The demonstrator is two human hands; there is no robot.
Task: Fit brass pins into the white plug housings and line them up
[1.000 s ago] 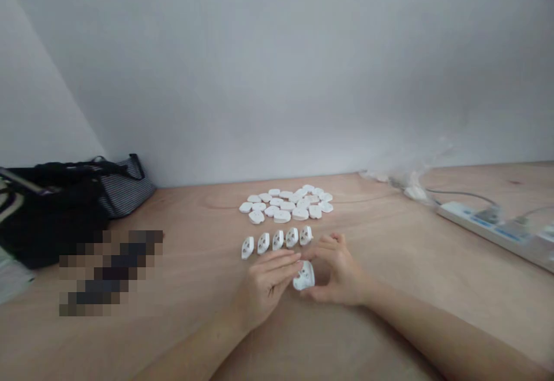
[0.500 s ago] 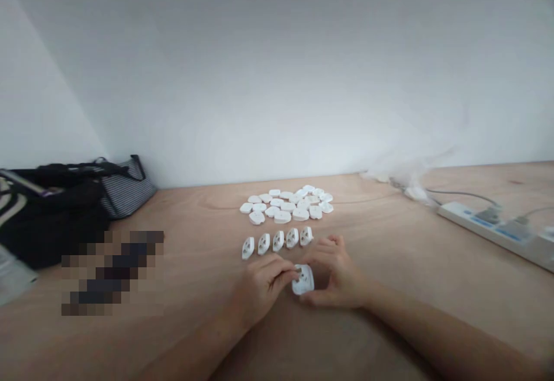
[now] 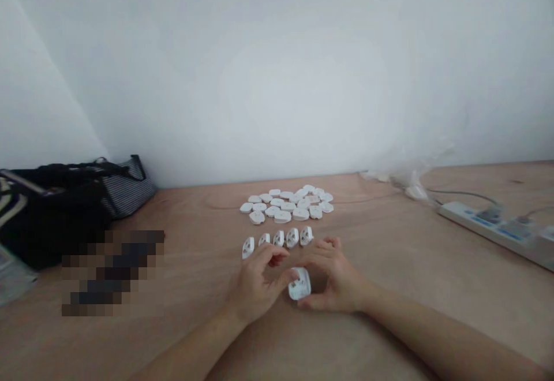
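A white plug housing [image 3: 299, 286] is held tilted just above or on the table, its face showing small holes and fittings. My right hand [image 3: 335, 277] grips it by the top and bottom edges, between fingers and thumb. From the other side, my left hand [image 3: 259, 283] lays its thumb on the housing's upper left. The left index finger and the others are lifted and curled apart from the thumb. Just beyond the hands stands a row of several similar white housings [image 3: 292, 237] on edge, with fittings facing me. My left fingers partly cover some of them.
A loose group of several white plug pieces [image 3: 283, 217] lies farther back on the wooden table [image 3: 194, 265]. At right lie a power strip [image 3: 485, 225] with plugs and cables and a clear plastic bag [image 3: 415, 185]. Black bags [image 3: 64, 208] and a pixelated patch are at left.
The left fingers have come up and apart from the thumb, which now presses on the housing. Housing and right hand have shifted slightly left and toward me.
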